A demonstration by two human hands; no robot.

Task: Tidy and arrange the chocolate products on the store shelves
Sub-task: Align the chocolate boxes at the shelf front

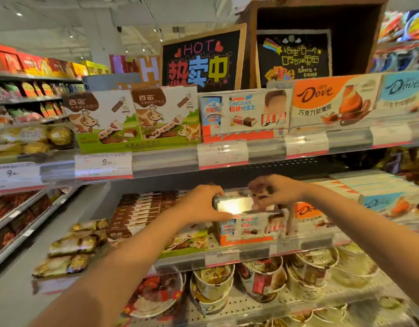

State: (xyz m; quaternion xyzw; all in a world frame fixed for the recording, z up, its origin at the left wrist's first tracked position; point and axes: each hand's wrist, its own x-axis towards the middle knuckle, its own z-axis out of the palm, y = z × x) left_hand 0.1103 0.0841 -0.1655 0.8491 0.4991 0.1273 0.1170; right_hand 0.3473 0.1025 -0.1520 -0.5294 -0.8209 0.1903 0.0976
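Store shelves (166, 162) carry upright chocolate boxes on top, while on the middle shelf both hands, left (203, 204) and right (278, 191), grip a shiny box (234, 205) above the Kinder stack (248, 228), beside Dove boxes (306, 214).

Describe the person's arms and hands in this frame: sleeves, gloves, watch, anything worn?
Both forearms are bare for as much as shows: no sleeve cuffs in frame. The left hand and right hand wear no gloves. No watch, bracelet or ring can be made out on wrists or fingers, though the image is soft, so something small could be missed.
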